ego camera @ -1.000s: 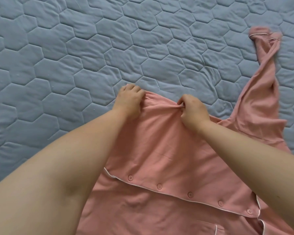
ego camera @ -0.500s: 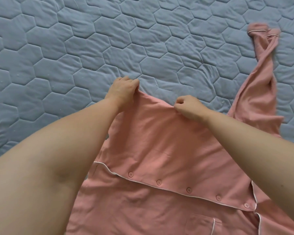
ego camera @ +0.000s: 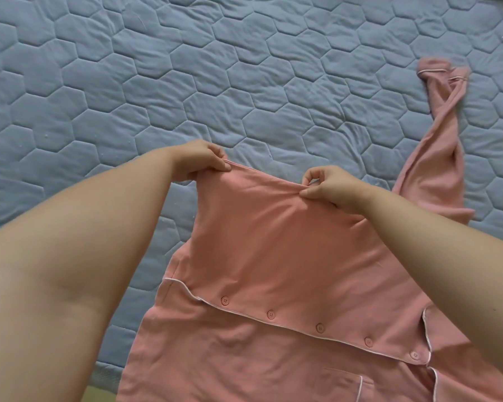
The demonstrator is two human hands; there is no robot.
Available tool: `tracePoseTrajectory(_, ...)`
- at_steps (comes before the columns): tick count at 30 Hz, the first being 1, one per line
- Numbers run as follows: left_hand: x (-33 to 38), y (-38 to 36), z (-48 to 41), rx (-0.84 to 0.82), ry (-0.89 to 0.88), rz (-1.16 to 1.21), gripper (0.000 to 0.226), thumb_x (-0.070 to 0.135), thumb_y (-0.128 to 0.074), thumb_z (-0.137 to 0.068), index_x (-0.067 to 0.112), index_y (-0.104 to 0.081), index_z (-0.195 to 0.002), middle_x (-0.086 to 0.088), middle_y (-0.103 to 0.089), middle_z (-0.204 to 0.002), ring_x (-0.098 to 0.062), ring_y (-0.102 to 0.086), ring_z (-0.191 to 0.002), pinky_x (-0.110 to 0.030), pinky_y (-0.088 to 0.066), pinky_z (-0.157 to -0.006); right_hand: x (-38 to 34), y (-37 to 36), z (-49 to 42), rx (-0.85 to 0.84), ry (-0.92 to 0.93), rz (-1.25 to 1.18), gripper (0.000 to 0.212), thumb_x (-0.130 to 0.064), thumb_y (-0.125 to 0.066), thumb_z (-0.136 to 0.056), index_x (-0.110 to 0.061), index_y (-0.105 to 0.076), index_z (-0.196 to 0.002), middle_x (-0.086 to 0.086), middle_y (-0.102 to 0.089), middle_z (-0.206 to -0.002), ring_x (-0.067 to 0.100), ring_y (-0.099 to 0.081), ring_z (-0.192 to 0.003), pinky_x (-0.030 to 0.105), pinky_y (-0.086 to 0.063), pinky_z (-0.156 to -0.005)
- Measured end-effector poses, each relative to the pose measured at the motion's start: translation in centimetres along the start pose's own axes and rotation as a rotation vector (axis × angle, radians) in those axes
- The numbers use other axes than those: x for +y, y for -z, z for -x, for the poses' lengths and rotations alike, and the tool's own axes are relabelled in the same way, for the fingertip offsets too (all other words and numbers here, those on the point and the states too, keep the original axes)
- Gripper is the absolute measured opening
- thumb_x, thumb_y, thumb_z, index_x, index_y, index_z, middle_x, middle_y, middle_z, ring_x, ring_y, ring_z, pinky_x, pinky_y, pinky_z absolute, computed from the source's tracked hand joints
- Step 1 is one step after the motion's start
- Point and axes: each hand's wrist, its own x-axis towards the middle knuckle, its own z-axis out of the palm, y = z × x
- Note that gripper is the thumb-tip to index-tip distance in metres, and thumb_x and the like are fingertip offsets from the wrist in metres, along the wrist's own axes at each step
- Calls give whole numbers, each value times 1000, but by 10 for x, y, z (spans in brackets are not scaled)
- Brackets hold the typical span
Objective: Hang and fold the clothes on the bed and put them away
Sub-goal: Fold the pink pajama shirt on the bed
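A pink button-front pyjama shirt (ego camera: pixel 273 256) with white piping lies on the blue quilted bed, its button row running across the lower part of the view. My left hand (ego camera: pixel 199 159) pinches the far edge of the shirt at its left corner. My right hand (ego camera: pixel 330 187) pinches the same edge farther right. The edge is stretched taut between both hands. One sleeve (ego camera: pixel 436 146) trails away to the upper right, twisted, with its cuff lying on the quilt. A chest pocket (ego camera: pixel 343 385) shows near the bottom edge.
The blue bedspread (ego camera: pixel 157 82) with hexagon stitching fills the left and top of the view. The bed's near edge (ego camera: pixel 105 372) shows at the bottom left, with a strip of floor below it.
Both hands have moved the shirt's far edge away from me and spread apart along it. The fabric between them has gone from bunched to stretched flat.
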Motion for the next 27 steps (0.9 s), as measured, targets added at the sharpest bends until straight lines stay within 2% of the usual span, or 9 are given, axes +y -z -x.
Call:
tracePoseTrajectory(2, -2, -3, -10, 191, -16, -143, 6, 13, -65, -87, 17, -65, -92, -1, -62, -79, -14, -55, -71, -22, -41, -54, 0, -5, -13, 234, 80, 160, 18, -3, -65, -83, -18, -57, -77, 2, -60, -69, 4, -53, -52, 19, -40, -50)
tracePoseTrajectory(4, -8, -14, -23, 509, -72, -468, 29, 16, -62, -87, 17, -61, -116, -6, -65, -106, -24, -59, -98, -31, -47, -78, 1, -11, -23, 544, 143, 246, 16, -3, -54, -85, -14, -60, -95, 6, -66, -89, 17, -60, -81, 27, -46, -73)
tracePoseTrajectory(6, -12, -35, -28, 699, -184, -663, 44, 9, -55, -85, 13, -53, -128, -13, -58, -120, -33, -51, -113, -39, -40, -94, 7, -16, -28, 684, 185, 249, 27, -1, -46, -87, -7, -58, -110, 10, -64, -106, 25, -57, -99, 33, -42, -87)
tracePoseTrajectory(8, -17, -62, -31, 691, -438, -791, 45, 7, -50, -78, 6, -58, -122, -18, -59, -114, -37, -54, -107, -43, -42, -90, 20, -17, -26, 757, 274, 307, 31, 2, -43, -83, -1, -58, -110, 16, -61, -108, 32, -54, -103, 34, -38, -89)
tracePoseTrajectory(11, -30, -115, -38, 462, -829, -1006, 40, 20, -45, -80, 6, -64, -113, -17, -63, -113, -38, -59, -105, -43, -44, -91, 50, -12, -13, 790, 479, 541, 31, -6, -42, -73, 1, -62, -96, 19, -60, -93, 37, -55, -90, 38, -38, -82)
tracePoseTrajectory(14, -30, -157, -41, 163, -665, -1231, 52, 34, -32, -99, 19, -30, -149, -7, -25, -157, -27, -22, -144, -49, -14, -115, 92, 1, -6, 581, 559, 1003, 29, -14, -44, -75, -4, -64, -94, 17, -63, -99, 36, -59, -94, 43, -36, -87)
tracePoseTrajectory(16, -25, -172, -48, 194, -482, -1226, 57, 44, -23, -101, 24, -9, -153, 0, 0, -161, -21, 4, -148, -50, 3, -116, 114, 18, -2, 404, 346, 1231, 41, -14, -41, -86, -5, -58, -123, 19, -53, -134, 34, -47, -127, 51, -28, -107)
tracePoseTrajectory(19, -1, -190, -67, 324, -378, -1126, 59, 45, -21, -101, 23, -5, -153, -2, 7, -161, -22, 13, -147, -53, 4, -115, 127, 54, 4, 432, -5, 1140, 52, -21, -30, -100, -13, -20, -151, 9, -9, -160, 24, -2, -148, 51, -4, -116)
tracePoseTrajectory(27, 93, -249, -148, 395, -327, -1000, 58, 47, -21, -100, 33, 1, -152, -1, 11, -160, -27, 15, -146, -60, 2, -113, 140, 141, -14, 582, -105, 1040, 57, -31, -28, -101, -15, -10, -152, 8, 1, -161, 23, 4, -148, 50, 2, -116)
